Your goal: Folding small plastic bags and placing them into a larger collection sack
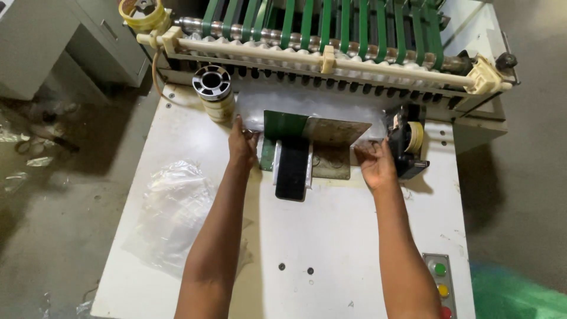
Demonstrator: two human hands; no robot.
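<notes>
A stack of clear plastic bags (307, 105) lies at the far end of a white machine table (331, 236), below a row of green conveyor belts (331, 20). My left hand (243, 145) presses on the stack's left near corner. My right hand (375, 163) grips its right near edge. Between the hands stands a green and grey metal stop plate (316, 131) with a black block (292, 168) in front of it.
A tape dispenser (409, 142) sits just right of my right hand. A tape roll (214, 91) stands at the far left. A loose pile of clear bags (174, 212) lies on the table's left. Coloured buttons (441, 286) are at the near right corner.
</notes>
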